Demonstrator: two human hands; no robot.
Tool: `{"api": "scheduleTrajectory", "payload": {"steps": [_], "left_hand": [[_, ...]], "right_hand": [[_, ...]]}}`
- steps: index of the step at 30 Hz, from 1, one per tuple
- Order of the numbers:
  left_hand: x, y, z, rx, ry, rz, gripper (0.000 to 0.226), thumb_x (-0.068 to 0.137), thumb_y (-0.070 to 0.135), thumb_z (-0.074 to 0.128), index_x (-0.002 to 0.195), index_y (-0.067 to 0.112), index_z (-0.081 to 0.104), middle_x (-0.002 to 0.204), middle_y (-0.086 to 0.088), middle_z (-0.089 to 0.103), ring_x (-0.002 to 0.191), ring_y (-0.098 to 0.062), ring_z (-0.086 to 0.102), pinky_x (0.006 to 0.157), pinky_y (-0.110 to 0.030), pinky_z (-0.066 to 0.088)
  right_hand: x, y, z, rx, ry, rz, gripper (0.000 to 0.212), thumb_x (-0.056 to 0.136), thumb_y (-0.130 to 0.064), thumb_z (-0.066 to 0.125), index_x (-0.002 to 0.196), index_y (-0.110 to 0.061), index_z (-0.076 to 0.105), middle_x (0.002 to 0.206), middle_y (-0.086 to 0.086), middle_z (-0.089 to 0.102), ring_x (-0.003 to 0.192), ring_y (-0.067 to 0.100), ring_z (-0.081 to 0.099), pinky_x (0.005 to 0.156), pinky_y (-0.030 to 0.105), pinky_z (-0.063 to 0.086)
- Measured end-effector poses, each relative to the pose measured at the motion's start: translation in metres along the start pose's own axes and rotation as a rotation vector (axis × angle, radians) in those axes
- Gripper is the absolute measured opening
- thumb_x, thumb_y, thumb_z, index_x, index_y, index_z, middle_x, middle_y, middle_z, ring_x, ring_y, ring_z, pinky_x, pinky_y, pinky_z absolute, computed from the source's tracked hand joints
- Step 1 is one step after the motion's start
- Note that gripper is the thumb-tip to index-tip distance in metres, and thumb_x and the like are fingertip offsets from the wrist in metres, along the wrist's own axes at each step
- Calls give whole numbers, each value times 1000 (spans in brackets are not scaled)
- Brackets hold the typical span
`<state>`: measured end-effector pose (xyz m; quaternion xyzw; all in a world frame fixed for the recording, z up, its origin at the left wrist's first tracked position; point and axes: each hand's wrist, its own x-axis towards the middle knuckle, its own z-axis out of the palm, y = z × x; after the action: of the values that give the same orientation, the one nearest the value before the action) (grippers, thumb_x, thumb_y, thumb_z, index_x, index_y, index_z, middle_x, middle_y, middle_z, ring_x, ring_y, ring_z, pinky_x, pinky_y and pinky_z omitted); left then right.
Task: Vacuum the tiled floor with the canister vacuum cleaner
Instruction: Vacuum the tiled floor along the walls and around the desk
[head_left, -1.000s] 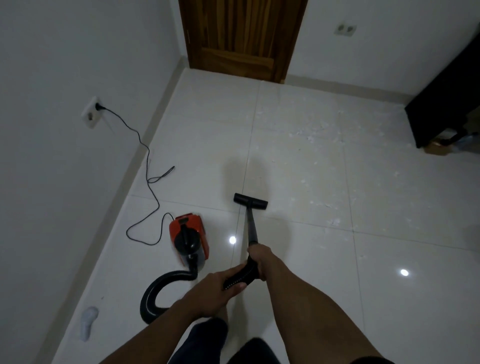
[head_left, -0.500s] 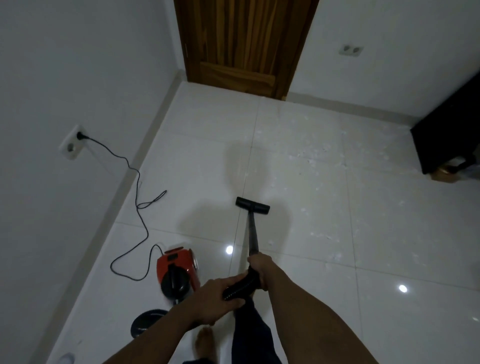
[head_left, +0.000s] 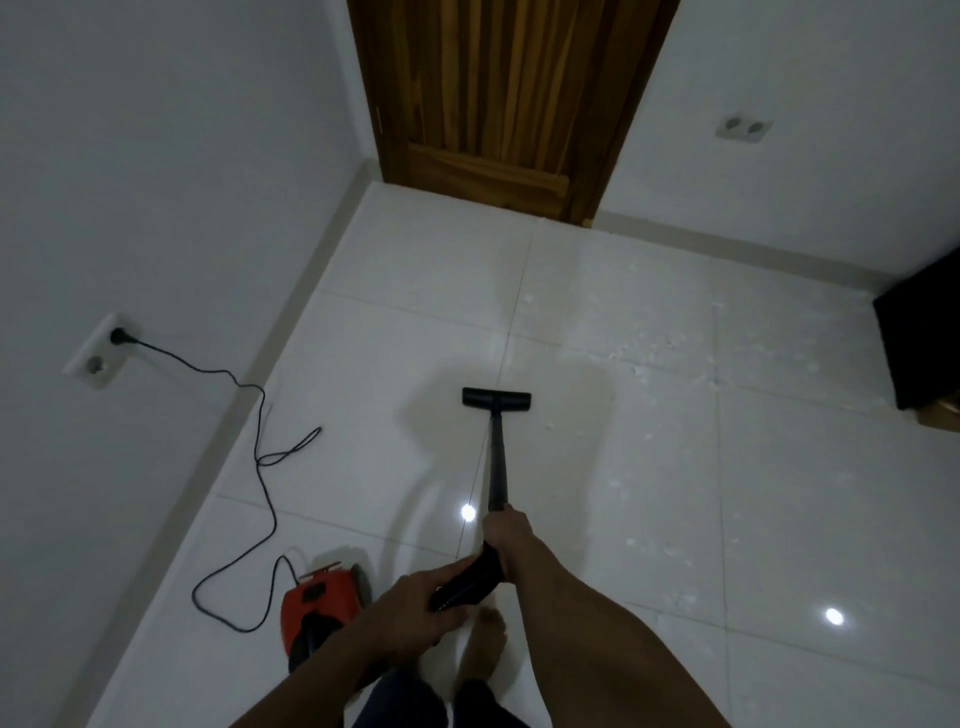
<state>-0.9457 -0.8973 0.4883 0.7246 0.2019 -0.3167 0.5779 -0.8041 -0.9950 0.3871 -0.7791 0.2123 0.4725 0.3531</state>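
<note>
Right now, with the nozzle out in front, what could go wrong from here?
1. The power cord lies in loose loops beside the canister; dragging the canister forward could snag it or tug the plug.
2. The canister sits close to the bare foot, a likely trip.
3. White flecks lie right of the nozzle; a straight pass would probably miss them.

floor: glossy white tile | door: grained wood | wand: matt black plastic | canister: shiny orange plastic
</note>
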Motion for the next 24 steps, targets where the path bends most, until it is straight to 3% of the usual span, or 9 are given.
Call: {"api": "scheduleTrajectory", "payload": {"steps": [4,6,8,10,11,13,18,22,24], "left_hand": [[29,23,-27,53,16,9,50,88,41,65,125,65,41,118,-2,68,99,-14,68,88,-31,56],[51,26,-43,144,3,39,59,83,59,61,138,53,42,142,-15,53,129,-28,52,106,-42,47],[75,32,-63,212,-28,24,67,78,71,58,139,47,45,149,-24,42,137,-40,40,112,-50,38],[89,52,-88,190,-14,42,54,85,56,64,134,51,43,140,-17,55,125,-19,56,107,-32,45],[97,63,-103,171,-1,59,51,89,39,65,134,50,42,129,-8,64,106,-1,64,94,-19,49],[120,75,-136,153,12,87,52,91,20,63,133,43,43,107,11,68,77,14,62,73,-8,47],[159,106,-204,186,19,125,55,93,14,64,129,50,42,103,26,62,72,19,60,68,-6,46],[181,134,-239,208,20,101,56,96,23,62,137,48,33,115,8,67,60,9,57,65,-12,53],[198,144,-255,187,26,102,56,96,27,63,143,44,36,120,4,67,62,10,59,64,-13,53]], "right_hand": [[15,-38,-12,44,-10,18,58,94,-17,44,151,-14,36,117,12,59,99,29,63,87,45,58],[21,-60,-20,37,-9,32,55,95,-17,46,150,-12,38,112,11,59,96,29,63,86,43,59],[31,-85,-26,44,-9,46,52,97,-17,47,148,-8,40,107,11,58,96,29,63,86,43,59],[42,-116,-31,73,-4,43,50,97,-16,47,146,-6,41,107,12,57,97,30,63,87,43,58],[51,-132,-33,88,5,37,49,98,-16,47,145,-5,42,106,12,58,95,30,63,86,43,58],[65,-167,-32,139,22,50,46,98,-15,46,143,-4,44,99,12,59,82,27,62,81,42,58],[90,-246,-30,184,46,45,44,101,-12,44,143,0,43,88,11,56,68,24,57,65,40,56],[101,-292,-36,147,86,58,41,101,-11,44,140,2,45,78,9,51,62,22,52,56,34,51],[111,-318,-42,162,73,60,42,101,-12,45,140,1,45,80,9,52,64,22,53,64,36,53]]}}
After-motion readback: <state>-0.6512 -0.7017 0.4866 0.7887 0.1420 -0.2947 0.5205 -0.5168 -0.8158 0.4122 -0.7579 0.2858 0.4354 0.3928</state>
